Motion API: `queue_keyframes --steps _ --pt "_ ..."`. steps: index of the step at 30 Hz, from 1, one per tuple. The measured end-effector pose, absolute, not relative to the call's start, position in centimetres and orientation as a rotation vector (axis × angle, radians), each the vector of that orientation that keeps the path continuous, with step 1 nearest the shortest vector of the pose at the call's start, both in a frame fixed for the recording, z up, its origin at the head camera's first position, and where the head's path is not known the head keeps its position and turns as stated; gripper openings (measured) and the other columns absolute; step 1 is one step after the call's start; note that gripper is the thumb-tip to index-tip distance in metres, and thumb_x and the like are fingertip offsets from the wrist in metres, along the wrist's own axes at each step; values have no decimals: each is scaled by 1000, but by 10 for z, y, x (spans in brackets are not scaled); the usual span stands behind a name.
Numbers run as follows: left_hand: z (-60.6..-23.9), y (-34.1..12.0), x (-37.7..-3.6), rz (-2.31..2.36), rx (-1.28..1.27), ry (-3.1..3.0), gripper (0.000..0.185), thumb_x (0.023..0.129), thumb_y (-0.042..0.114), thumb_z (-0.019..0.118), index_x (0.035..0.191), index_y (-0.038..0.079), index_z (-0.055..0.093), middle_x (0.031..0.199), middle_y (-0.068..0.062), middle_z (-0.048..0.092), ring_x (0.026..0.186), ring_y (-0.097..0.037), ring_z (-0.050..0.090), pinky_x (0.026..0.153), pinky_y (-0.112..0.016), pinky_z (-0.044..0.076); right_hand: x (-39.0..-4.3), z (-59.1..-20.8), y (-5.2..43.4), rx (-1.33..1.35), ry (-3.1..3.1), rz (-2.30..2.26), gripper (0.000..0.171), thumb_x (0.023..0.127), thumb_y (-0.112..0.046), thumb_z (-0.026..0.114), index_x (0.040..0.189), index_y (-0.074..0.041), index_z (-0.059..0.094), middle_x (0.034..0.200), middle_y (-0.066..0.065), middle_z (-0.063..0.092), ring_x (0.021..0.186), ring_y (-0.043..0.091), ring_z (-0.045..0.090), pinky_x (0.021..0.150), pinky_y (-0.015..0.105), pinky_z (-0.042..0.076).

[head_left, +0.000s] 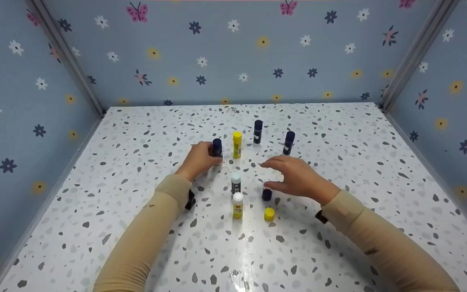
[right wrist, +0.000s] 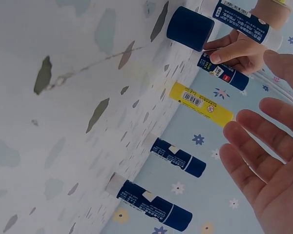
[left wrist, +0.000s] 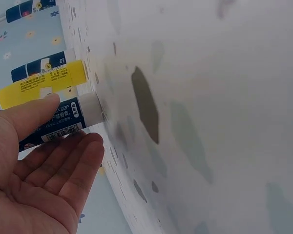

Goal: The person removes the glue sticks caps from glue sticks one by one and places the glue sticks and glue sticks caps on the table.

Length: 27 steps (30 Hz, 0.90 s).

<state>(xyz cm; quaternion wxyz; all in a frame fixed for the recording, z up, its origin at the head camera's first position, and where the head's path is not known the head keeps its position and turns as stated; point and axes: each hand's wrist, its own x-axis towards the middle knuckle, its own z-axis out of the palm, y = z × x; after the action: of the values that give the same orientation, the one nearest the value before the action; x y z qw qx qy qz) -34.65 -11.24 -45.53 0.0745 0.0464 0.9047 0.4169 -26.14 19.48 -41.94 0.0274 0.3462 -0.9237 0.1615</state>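
My left hand grips a navy glue stick between thumb and fingers. In the left wrist view, its white base meets the tabletop and the navy cap end is partly hidden by the hand. My right hand holds nothing; its fingers are spread and relaxed above the table. Below its thumb stands a loose navy cap, with a yellow cap nearer me. Left of these caps are two uncapped glue sticks, one navy-labelled and one yellow-labelled.
A capped yellow glue stick stands right of the left hand. Two capped navy glue sticks, one farther back and one to the right, stand upright. Flower-patterned panels border the speckled table behind and at both sides.
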Motion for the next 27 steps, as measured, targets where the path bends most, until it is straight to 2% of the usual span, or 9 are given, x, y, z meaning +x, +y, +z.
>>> queue_keyframes --steps 6,11,27 --pt "-457 -113 -347 1252 178 2724 40 99 16 78 132 -5 67 128 -21 73 120 -34 69 113 -49 54 -263 -417 195 1048 -2836 533 50 99 -30 83 143 -12 70 140 12 72 130 32 69 107 53 58" --pt "-455 -115 -344 1262 198 2737 35 102 18 76 128 -4 68 123 -21 75 114 -33 70 108 -49 55 -265 -415 197 1050 -2780 545 50 99 -29 83 142 -8 70 138 14 73 128 35 70 107 53 58" --pt "-436 -130 -336 1148 338 2945 31 109 27 63 124 0 67 120 -20 72 110 -34 69 102 -52 56 -274 -405 198 1008 -2695 572 48 97 -28 85 139 -8 72 132 14 76 123 34 72 103 54 60"
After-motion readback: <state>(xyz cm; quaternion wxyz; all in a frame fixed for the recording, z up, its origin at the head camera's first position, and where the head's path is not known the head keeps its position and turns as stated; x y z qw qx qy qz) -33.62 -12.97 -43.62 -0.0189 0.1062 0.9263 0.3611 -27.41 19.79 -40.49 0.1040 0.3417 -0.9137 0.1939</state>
